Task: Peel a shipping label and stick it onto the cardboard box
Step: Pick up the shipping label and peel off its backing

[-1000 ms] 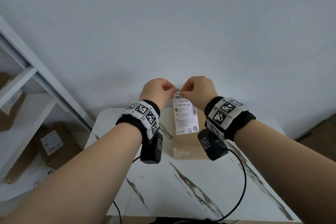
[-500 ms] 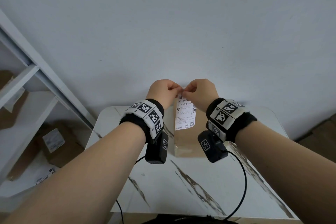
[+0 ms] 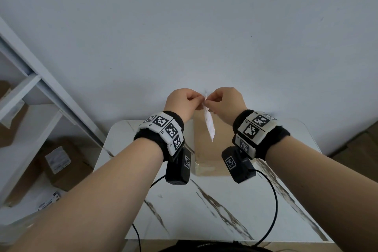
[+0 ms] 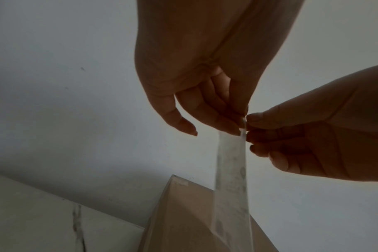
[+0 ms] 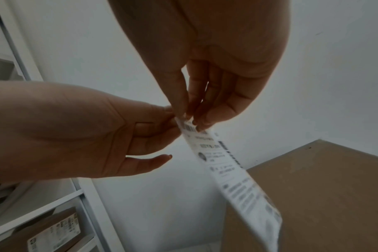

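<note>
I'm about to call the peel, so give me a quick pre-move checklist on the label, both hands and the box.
1. Left hand pinches the shipping label's top edge: ok.
2. Right hand pinches the same top edge: ok.
3. Label hangs free above the cardboard box, not stuck to it: ok.
4. Backing started to separate from the label: cannot tell, the fingers hide the corner.
5. Box lies flat on the table under the hands: ok.
6. Printed side faces the right wrist camera, blurred but visible: ok.
</note>
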